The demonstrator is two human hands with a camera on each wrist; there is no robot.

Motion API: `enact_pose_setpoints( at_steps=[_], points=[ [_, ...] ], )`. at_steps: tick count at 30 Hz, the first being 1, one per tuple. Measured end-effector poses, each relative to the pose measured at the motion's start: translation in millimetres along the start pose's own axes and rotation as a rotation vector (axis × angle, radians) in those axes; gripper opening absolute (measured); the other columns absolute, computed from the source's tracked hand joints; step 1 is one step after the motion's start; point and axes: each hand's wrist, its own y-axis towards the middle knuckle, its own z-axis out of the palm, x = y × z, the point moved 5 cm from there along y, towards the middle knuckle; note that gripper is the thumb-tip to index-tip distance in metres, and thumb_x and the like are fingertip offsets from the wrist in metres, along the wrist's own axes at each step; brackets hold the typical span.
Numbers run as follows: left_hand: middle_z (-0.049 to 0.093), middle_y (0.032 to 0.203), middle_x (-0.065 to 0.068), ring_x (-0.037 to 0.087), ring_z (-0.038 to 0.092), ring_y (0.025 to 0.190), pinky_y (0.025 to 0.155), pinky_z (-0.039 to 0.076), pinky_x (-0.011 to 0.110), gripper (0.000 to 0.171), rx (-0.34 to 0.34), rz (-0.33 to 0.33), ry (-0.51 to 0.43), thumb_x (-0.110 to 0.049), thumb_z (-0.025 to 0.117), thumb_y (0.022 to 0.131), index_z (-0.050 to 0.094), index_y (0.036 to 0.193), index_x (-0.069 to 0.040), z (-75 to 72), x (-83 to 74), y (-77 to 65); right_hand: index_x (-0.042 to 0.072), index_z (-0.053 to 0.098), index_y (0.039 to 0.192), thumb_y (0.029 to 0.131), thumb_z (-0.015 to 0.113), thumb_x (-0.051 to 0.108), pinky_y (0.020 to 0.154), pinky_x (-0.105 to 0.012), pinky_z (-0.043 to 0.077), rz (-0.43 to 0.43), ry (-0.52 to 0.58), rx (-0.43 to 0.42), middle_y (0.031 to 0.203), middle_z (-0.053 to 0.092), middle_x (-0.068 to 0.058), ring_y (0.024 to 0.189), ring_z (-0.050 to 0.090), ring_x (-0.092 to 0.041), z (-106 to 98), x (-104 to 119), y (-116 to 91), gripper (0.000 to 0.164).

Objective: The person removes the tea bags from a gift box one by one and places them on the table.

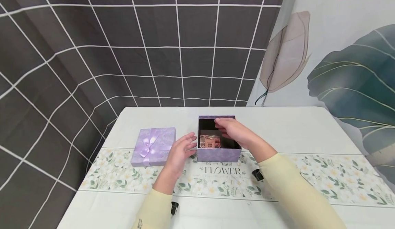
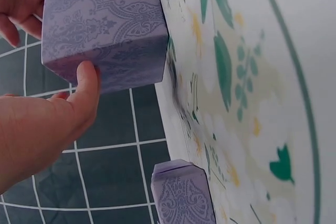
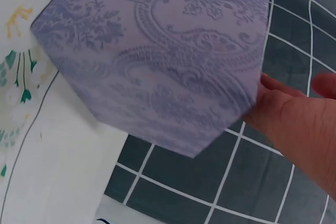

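An open purple patterned gift box [image 1: 218,155] stands on the table with a dark inside. In it lies a small reddish-brown packet [image 1: 210,142] with a pale label. My right hand [image 1: 236,130] reaches over the box's right side, its fingers above the opening; nothing shows in them. Beside the left wall is my left hand [image 1: 180,153], fingers loosely bent and holding nothing. In the left wrist view, the thumb of that left hand [image 2: 47,127] lies at the lower edge of the purple box [image 2: 107,30]. The right wrist view shows the box's patterned wall [image 3: 163,61] hiding part of the right hand [image 3: 294,114].
A purple lid [image 1: 163,136] with a ribbon bow [image 1: 149,146] lies left of the box. The white table [image 1: 274,129] carries a printed floral band with lettering. Behind stands a dark cloth [image 1: 197,61] with a white grid; a leaf-print curtain [image 1: 324,44] hangs at right.
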Motion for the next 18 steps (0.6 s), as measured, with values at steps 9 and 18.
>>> enact_pose_setpoints(
  at_steps=[9,18],
  points=[
    [0.041,0.148,0.028,0.044,0.042,0.129,0.106,0.036,0.05,0.051,-0.012,-0.01,-0.006,-0.007,0.041,0.098,0.04,0.145,0.012,4.0,1.3,0.9,-0.006,0.035,0.151,0.107,0.038,0.033,0.114,-0.051,0.023,0.063,-0.171,-0.036,0.153,0.037,-0.024,0.143,0.028,-0.037,5,-15,22,0.059],
    [0.047,0.143,0.028,0.042,0.047,0.122,0.103,0.036,0.045,0.054,-0.024,-0.02,0.022,0.002,0.046,0.09,0.044,0.142,0.012,7.1,3.2,2.5,0.001,0.034,0.154,0.106,0.037,0.039,0.113,-0.056,0.022,0.113,-0.296,-0.015,0.156,0.035,-0.02,0.144,0.027,-0.037,9,-24,29,0.061]
  ],
)
